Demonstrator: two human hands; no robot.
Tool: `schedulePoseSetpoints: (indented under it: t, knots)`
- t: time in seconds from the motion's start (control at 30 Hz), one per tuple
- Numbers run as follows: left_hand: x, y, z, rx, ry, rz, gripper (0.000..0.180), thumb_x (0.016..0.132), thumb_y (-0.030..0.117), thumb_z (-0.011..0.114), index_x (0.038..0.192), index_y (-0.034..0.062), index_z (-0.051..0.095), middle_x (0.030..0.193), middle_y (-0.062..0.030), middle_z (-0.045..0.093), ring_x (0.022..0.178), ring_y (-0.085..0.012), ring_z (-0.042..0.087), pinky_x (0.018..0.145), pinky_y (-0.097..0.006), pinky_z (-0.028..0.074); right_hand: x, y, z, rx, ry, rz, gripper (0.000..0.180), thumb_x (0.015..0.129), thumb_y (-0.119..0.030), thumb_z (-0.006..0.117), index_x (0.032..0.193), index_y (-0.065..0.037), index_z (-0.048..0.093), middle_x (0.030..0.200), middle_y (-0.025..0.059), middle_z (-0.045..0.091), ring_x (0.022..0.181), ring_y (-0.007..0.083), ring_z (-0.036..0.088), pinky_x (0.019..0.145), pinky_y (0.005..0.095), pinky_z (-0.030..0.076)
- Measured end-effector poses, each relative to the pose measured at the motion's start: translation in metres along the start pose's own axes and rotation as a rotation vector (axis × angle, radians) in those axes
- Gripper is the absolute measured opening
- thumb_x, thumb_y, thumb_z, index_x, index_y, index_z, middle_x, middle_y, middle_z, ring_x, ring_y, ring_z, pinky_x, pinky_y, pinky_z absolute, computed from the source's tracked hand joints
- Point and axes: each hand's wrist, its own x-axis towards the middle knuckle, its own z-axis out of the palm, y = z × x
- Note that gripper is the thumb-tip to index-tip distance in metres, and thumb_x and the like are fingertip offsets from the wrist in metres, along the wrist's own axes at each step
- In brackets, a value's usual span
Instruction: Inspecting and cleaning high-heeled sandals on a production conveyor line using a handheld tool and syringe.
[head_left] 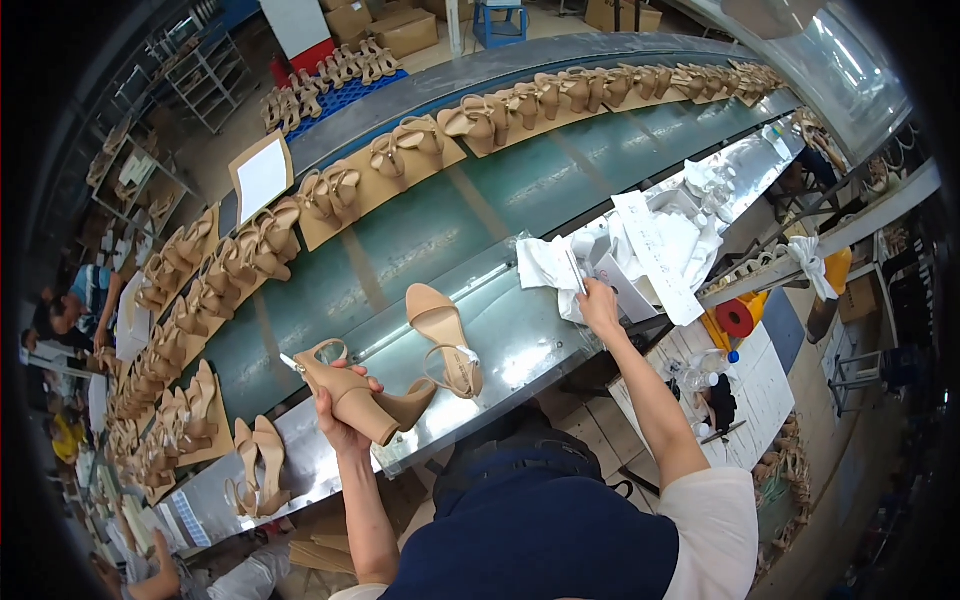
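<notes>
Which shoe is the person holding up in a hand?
The tan block-heeled sandal in the left hand. Its mate lies flat on the metal bench; the others sit on cardboard along the belt.

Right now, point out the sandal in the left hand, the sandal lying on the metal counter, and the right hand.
Held sandal (pixel 360 392), head view, on the block heel's side.
Lying sandal (pixel 440 325), head view, on its insole.
Right hand (pixel 600 302), head view, on the back of the hand, at the white paper.

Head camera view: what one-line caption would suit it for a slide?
At a metal bench, the left hand holds a tan block-heeled sandal while the right hand reaches into crumpled white tissue paper.
</notes>
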Motion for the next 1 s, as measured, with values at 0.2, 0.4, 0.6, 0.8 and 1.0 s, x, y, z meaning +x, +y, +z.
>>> schedulePoseSetpoints:
  t: [0.2,0.4,0.6,0.8,1.0]
  knots:
    - [0.006,-0.032,-0.018,0.059,0.040,0.020,0.065,0.074,0.047,0.060,0.116,0.0008,0.042,0.095,-0.0180,0.055,0.073,-0.0303,0.059,0.070,-0.039,0.050,0.029,0.018,0.035,-0.373,-0.084,0.032,0.016,0.080,-0.003,0.049,0.093,-0.001,0.058,0.100,0.0151,0.057,0.103,0.0315,0.052,0.080,0.0401,0.048]
    - [-0.001,-0.014,-0.034,0.114,0.105,0.067,0.061,0.080,0.051,0.052,0.114,0.0018,0.042,0.096,-0.0171,0.055,0.074,-0.0296,0.058,0.071,-0.040,0.048,-0.009,-0.006,0.040,-0.268,0.274,-0.185,0.032,0.073,0.003,0.052,0.105,-0.002,0.057,0.103,0.0138,0.056,0.098,0.0285,0.050,0.083,0.0360,0.042]
    - [0.024,-0.017,-0.027,0.153,0.147,-0.032,0.057,0.082,0.051,0.050,0.111,0.0020,0.044,0.095,-0.0152,0.054,0.073,-0.0263,0.056,0.071,-0.036,0.048,-0.134,0.001,-0.014,0.024,0.296,-0.292,0.026,0.072,0.000,0.057,0.097,-0.003,0.059,0.096,0.0119,0.055,0.089,0.0283,0.051,0.076,0.0358,0.044]
    - [0.043,-0.019,-0.010,0.233,0.098,-0.092,0.056,0.083,0.051,0.049,0.111,0.0023,0.044,0.095,-0.0158,0.053,0.073,-0.0249,0.056,0.069,-0.034,0.049,-0.232,0.063,-0.039,-0.008,0.310,-0.056,0.024,0.070,0.003,0.058,0.093,-0.003,0.060,0.086,0.0106,0.059,0.076,0.0278,0.055,0.067,0.0346,0.046]
    - [0.046,-0.022,-0.005,0.232,0.047,-0.115,0.054,0.083,0.050,0.050,0.109,0.0025,0.045,0.093,-0.0157,0.052,0.069,-0.0255,0.057,0.070,-0.036,0.048,-0.255,0.181,-0.132,-0.016,1.026,0.664,0.015,0.077,-0.001,0.055,0.092,-0.003,0.052,0.083,0.0117,0.055,0.072,0.0243,0.056,0.065,0.0329,0.045]
